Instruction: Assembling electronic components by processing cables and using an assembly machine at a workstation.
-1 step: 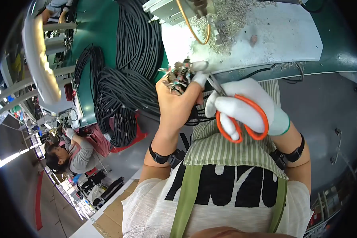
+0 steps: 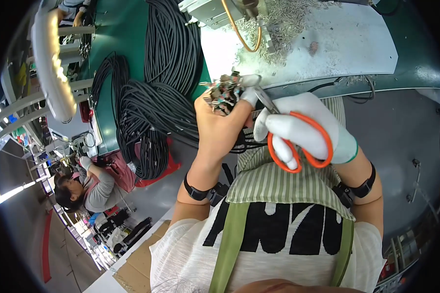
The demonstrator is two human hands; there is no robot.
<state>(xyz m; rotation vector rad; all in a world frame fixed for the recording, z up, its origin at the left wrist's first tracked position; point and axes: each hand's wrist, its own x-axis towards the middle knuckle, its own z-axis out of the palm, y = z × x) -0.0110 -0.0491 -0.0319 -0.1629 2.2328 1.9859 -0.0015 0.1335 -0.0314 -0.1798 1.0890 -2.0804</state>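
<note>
My left hand is wrapped round a bundle of black cables, with white covers on its thumb and one fingertip. From the top of the fist sticks a cluster of cable ends, with metallic bits and short coloured wires. My right hand, in a white glove, holds scissors with orange handles, fingers through the loops. The scissor blades point up and left, close to my left thumb tip. Whether they are parted or touch a wire cannot be made out.
Coils of black cable lie left on the green table. A white sheet strewn with small metallic pieces is ahead, beside a grey machine with an orange tube. Another person works at far left, near a lit lamp.
The cluster of cable ends has turned slightly in my left hand. My right hand and the scissors have shifted only a little, and both hands keep their hold.
</note>
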